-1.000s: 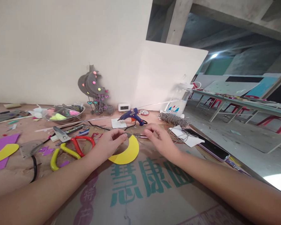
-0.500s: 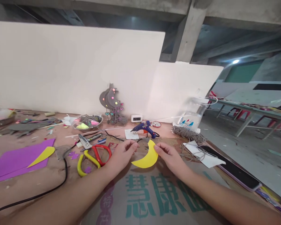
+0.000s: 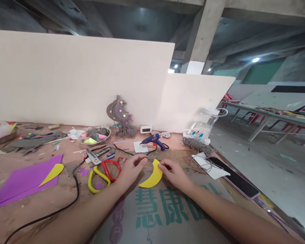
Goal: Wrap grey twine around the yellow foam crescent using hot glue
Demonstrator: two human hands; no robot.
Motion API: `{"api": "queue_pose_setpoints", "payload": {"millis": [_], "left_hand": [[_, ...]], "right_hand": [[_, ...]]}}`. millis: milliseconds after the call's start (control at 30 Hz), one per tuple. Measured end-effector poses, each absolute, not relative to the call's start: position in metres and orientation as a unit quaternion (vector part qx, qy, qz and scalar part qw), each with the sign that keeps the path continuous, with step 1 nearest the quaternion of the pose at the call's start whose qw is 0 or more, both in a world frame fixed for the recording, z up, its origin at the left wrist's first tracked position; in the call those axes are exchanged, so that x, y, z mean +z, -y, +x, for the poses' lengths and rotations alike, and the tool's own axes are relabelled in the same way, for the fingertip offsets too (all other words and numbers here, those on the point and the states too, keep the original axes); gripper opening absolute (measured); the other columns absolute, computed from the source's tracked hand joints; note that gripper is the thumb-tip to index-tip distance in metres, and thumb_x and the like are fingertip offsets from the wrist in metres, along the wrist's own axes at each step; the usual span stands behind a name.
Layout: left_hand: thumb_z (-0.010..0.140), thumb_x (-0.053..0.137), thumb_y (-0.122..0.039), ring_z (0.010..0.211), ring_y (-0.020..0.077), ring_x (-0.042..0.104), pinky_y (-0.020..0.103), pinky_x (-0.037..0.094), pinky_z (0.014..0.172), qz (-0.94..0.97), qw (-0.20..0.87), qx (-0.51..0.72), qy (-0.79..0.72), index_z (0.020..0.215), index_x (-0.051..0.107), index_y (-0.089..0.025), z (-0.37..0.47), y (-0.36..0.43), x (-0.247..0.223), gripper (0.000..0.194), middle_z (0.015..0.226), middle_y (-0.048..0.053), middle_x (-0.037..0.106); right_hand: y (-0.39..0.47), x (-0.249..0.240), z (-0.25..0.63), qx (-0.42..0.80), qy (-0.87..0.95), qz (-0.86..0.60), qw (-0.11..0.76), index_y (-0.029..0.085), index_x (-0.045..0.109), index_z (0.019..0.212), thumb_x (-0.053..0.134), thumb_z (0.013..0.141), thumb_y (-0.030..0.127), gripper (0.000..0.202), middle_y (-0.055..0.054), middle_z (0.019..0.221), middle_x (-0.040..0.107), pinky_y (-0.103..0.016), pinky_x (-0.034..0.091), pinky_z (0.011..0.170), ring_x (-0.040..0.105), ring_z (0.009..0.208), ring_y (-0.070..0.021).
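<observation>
A yellow crescent moon cutout (image 3: pixel 154 177), apparently felt or foam sheet, is pinched at its right edge between the thumb and fingers of my right hand (image 3: pixel 174 173). Its lower tip points left, just above the printed cardboard (image 3: pixel 147 217). To the left of the crescent, apart from it, my left hand (image 3: pixel 132 167) is closed, thumb against curled fingers; anything inside is hidden. Beside my left wrist lie scissors (image 3: pixel 112 169) with one red and one yellow handle. A blue glue gun (image 3: pixel 154 139) lies beyond both hands.
Purple sheets (image 3: pixel 27 178) with a yellow offcut (image 3: pixel 52 173) lie at left, near a black cable (image 3: pixel 77 193). At the back stand grey moon ornaments (image 3: pixel 119 112), a small clock (image 3: pixel 145 129) and a clear jug (image 3: pixel 203 127). Grey cord (image 3: pixel 197 145) and a phone (image 3: pixel 235 179) are at right.
The view has shifted slightly. The crescent has turned a little and looks narrower, still in my right hand. My left hand stays closed beside it.
</observation>
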State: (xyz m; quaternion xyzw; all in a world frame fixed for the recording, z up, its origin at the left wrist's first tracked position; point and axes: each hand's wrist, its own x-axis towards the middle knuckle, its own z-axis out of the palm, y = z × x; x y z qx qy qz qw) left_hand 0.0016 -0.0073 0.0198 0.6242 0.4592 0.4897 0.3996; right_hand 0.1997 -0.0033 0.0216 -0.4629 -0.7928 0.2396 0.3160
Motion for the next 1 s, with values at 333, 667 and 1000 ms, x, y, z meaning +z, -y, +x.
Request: {"api": "queue_pose_setpoints", "payload": {"millis": [333, 667, 1000], "left_hand": [[0.08, 0.048, -0.039, 0.074, 0.0166, 0.057, 0.027, 0.043, 0.067, 0.681, 0.343, 0.439, -0.475, 0.084, 0.062, -0.016, 0.003, 0.01, 0.023, 0.027, 0.078, 0.002, 0.065], [0.083, 0.044, -0.032, 0.073, 0.0155, 0.056, 0.026, 0.041, 0.068, 0.716, 0.214, 0.441, -0.498, 0.076, 0.06, -0.019, 0.008, 0.017, 0.02, 0.022, 0.075, 0.001, 0.063], [0.082, 0.041, -0.034, 0.072, 0.0166, 0.056, 0.027, 0.041, 0.067, 0.687, 0.264, 0.456, -0.5, 0.08, 0.06, -0.018, -0.006, 0.025, 0.022, 0.026, 0.076, 0.003, 0.063]], "right_hand": [[0.009, 0.027, 0.198, 0.238, 0.788, -0.471, 0.316, 0.017, 0.055, 0.067, 0.045, 0.084, 0.033, 0.026, 0.001, 0.062, 0.054, -0.022, 0.035, 0.054, 0.047, 0.06, -0.012], [0.004, 0.021, 0.205, 0.312, 0.773, -0.449, 0.32, 0.017, 0.055, 0.074, 0.042, 0.086, 0.038, 0.027, 0.001, 0.066, 0.053, -0.021, 0.038, 0.058, 0.048, 0.062, -0.0115], [0.017, 0.035, 0.18, 0.268, 0.796, -0.46, 0.288, 0.016, 0.054, 0.069, 0.045, 0.084, 0.035, 0.026, 0.001, 0.062, 0.053, -0.023, 0.037, 0.057, 0.047, 0.06, -0.0117]]}}
